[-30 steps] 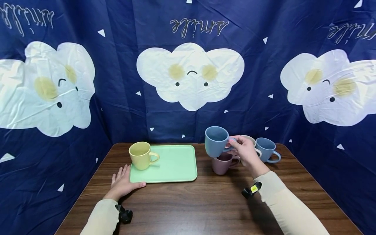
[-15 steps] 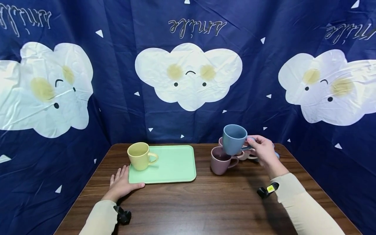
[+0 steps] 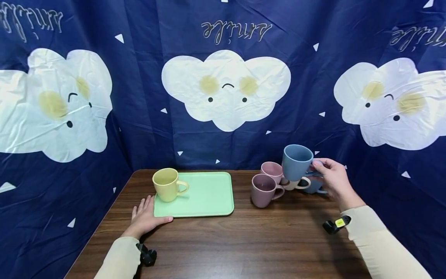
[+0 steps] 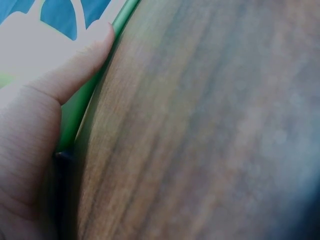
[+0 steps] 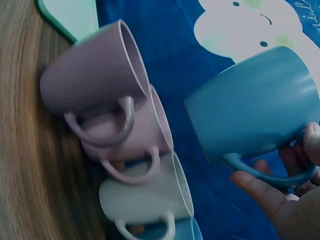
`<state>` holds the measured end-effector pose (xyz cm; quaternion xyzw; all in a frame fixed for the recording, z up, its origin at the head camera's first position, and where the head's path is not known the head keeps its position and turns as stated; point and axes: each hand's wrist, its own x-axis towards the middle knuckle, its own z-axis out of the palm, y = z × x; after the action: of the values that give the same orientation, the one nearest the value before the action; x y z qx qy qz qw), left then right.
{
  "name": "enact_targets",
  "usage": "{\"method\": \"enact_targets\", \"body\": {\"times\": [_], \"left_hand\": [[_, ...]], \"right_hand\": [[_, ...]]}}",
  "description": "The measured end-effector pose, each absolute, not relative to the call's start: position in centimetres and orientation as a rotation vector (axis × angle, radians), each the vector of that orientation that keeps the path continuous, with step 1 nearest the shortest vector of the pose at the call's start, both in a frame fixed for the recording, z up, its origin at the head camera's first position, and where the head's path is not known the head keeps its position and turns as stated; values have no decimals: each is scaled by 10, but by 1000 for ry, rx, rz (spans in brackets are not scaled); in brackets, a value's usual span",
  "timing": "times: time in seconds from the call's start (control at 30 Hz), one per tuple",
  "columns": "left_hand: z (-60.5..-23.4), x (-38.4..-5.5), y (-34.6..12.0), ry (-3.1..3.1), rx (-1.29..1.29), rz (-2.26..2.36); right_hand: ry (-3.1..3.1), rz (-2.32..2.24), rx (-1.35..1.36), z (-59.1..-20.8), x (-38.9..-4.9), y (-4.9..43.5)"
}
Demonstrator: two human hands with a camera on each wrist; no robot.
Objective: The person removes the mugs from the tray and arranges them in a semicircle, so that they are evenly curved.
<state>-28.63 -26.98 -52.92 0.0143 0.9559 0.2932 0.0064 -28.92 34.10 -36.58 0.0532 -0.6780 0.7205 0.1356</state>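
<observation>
My right hand (image 3: pixel 336 182) grips the handle of a blue mug (image 3: pixel 297 162) and holds it upright in the air. In the right wrist view the fingers curl round that handle, and the mug (image 5: pixel 260 105) hangs apart from the cups below. Under it stand a mauve mug (image 3: pixel 262 193), a pink mug (image 3: pixel 271 169), a cream mug (image 3: pixel 292 185) and a second blue mug (image 3: pixel 313 187), partly hidden by the hand. My left hand (image 3: pixel 144 217) rests with straight, spread fingers at the near left corner of a mint green tray (image 3: pixel 209 193). A yellow mug (image 3: pixel 165 186) sits on that tray.
The wooden table (image 3: pixel 226 244) ends at a dark blue cloth (image 3: pixel 146 143) with cloud prints, which rises behind it and along both sides. Bare table lies between the tray and the mauve mug.
My right hand has carried the blue mug to the right, from above the mauve mug to above the cream one. The left hand and the tray stay put.
</observation>
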Motion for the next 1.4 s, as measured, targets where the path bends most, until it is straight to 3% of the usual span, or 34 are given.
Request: {"method": "enact_targets", "body": {"times": [0.77, 1.4], "left_hand": [[-534, -286, -272, 3018, 67, 954], [-529, -287, -270, 3003, 42, 933]], "right_hand": [[-1855, 2094, 160, -368, -273, 404], [-1722, 2085, -2, -371, -275, 441]]}}
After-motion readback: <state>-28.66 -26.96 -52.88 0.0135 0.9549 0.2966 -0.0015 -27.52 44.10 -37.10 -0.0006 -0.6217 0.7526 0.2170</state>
